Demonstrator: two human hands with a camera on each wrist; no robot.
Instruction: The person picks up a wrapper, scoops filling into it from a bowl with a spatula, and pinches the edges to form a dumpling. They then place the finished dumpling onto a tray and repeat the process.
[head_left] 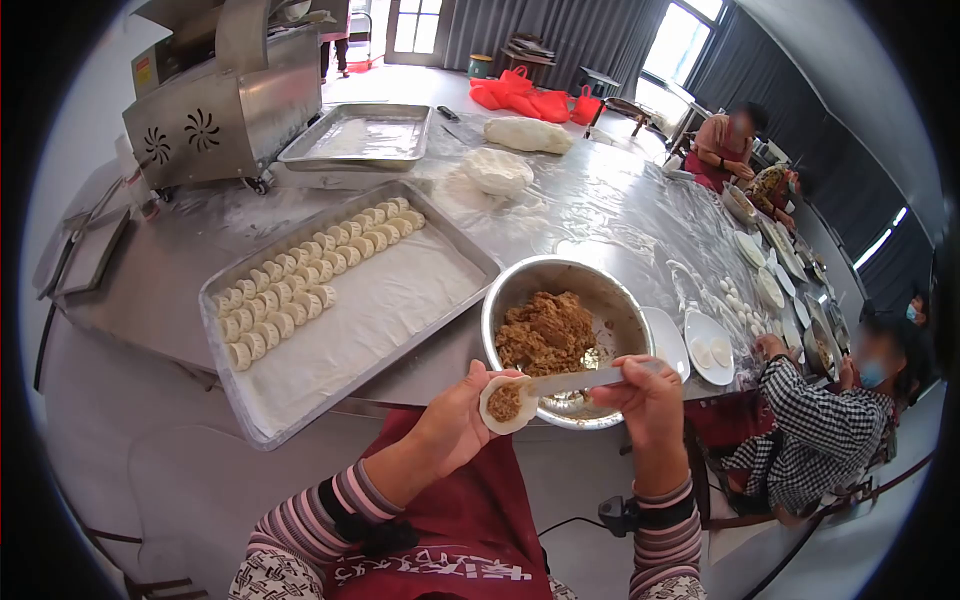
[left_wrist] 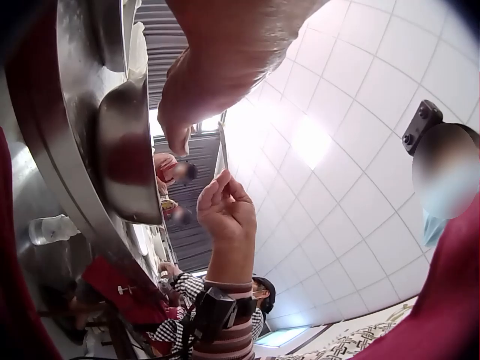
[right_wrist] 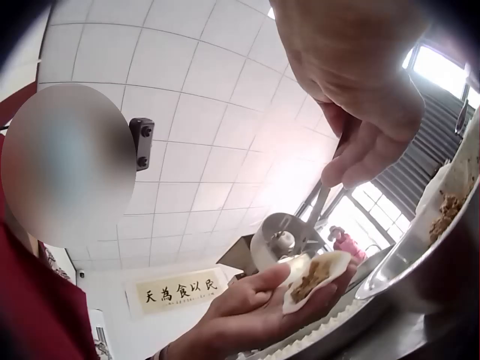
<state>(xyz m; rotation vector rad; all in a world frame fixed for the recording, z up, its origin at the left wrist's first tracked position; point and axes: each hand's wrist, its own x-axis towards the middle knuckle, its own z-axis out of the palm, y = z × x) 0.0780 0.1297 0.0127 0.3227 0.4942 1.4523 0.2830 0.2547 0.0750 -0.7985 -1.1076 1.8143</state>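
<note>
My left hand (head_left: 450, 425) holds a round dumpling wrapper (head_left: 526, 414), thumb at its edge, with a mound of brown filling (head_left: 504, 402) on it. From the right, my right hand (head_left: 652, 410) pinches a flat, pale spatula (head_left: 575, 381) whose tip reaches the wrapper. In the right wrist view the wrapper (right_wrist: 335, 265) rests tilted on the left fingers, below the spatula (right_wrist: 319, 204). Just beyond both hands stands a steel bowl (head_left: 640, 330) with a large heap of brown filling (head_left: 545, 335). The spatula's grip end is hidden in my right hand.
A paper-lined tray (head_left: 400, 315) with rows of folded dumplings (head_left: 275, 290) lies left of the bowl. White plates (head_left: 709, 347) with wrappers sit right. Dough (head_left: 498, 172), another tray (head_left: 365, 135) and a steel machine (head_left: 215, 115) stand farther back. A person in checks (head_left: 815, 420) sits at right.
</note>
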